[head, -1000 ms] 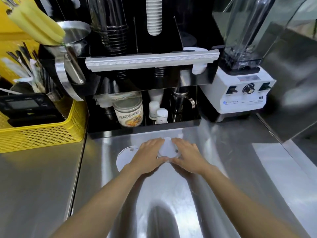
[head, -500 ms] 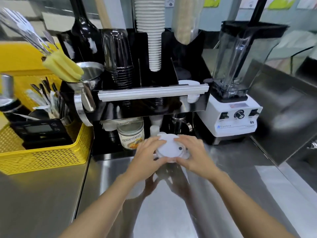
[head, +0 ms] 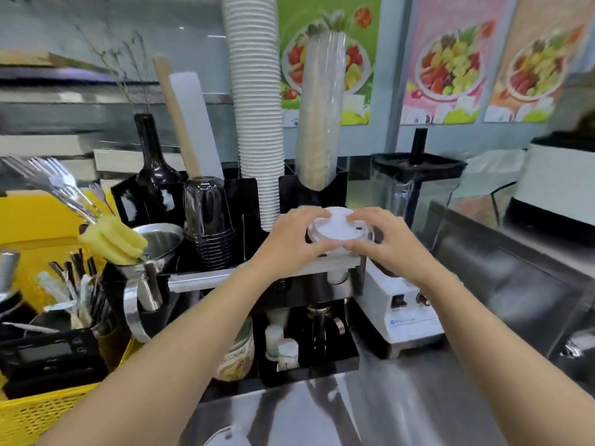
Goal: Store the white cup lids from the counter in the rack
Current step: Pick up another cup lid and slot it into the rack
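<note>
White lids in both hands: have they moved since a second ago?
Yes. The white lids have gone up from the counter to the black rack, level with its top shelf beside the blender.

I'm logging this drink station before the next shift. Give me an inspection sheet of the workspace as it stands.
Surface: steel counter, reflective; one white lid at the near edge.
Job's things: stack of white lids held over the black rack, right end.
Clutter: paper cup stack, blender, yellow basket, steel pitcher.
Grippers: left hand and right hand both grip the stack.
Cables: nothing seen.
Surroundings: fruit posters behind.
</note>
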### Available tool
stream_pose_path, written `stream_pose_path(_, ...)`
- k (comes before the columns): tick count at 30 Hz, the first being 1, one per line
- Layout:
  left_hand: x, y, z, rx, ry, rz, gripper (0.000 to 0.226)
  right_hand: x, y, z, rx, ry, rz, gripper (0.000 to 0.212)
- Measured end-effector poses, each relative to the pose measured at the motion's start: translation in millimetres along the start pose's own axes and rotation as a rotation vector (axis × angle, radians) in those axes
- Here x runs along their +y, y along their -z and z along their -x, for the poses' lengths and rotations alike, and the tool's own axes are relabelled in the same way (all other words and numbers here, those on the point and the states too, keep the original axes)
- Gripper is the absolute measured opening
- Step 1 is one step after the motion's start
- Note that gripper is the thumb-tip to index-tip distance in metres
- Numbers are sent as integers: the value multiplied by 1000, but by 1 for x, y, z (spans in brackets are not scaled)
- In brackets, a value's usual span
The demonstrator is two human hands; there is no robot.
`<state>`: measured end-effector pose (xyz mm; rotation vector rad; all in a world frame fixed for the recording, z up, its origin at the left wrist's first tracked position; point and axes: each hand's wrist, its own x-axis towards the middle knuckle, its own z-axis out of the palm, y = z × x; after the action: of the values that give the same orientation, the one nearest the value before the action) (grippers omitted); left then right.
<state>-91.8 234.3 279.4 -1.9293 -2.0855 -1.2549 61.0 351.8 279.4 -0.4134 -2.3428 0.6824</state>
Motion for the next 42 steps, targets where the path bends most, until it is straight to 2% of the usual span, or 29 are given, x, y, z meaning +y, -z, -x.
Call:
stream_pose_path(4, -16, -2, -31, -55, 69, -17, 49, 11, 5, -28, -79, -67, 64, 44)
stream_pose_path(9, -44, -9, -44, -92, 142, -68, 52, 30, -14, -58, -137, -40, 301, 40)
stream_pose_path(13, -54, -14, -49, -162, 81, -181, 50, 46, -23, -64, -249, -55, 386, 42)
stream_pose_path(18, -61, -32, -50, -349, -8, -453, 29, 51, -27, -67, -385, -12, 630, 38)
stream_pose_path(22, -63, -35, -53, -391, -13, -525, 28, 51, -29, -64, -444, -54, 559, 28)
stream_pose_path(27, -59, -35, -54, -447, 3, -622, 33, 50, -29, -66, -533, -63, 614, 32)
stream_pose_path(29, -57, -34, -47, -397, -5, -564, 33, 51, -29, -64, -483, -51, 595, 35)
stream_pose_path(31, -54, -31, -36, -261, -18, -532, 36, 51, -30, -56, -350, 9, 579, 41)
stream_pose_path(35, -39, -20, 11, 79, -107, -470, 52, 38, -39, -21, 86, 170, 373, 58)
stream_pose_path(37, -35, -13, 49, 173, -130, -434, 52, 22, -57, 1, 185, 225, 252, 56)
stream_pose_path(39, -36, -11, 66, 194, -93, -390, 49, 15, -68, 13, 266, 250, 183, 53)
stream_pose_path(42, -44, -7, 103, 199, -2, -378, 48, 2, -96, 39, 253, 298, 128, 51)
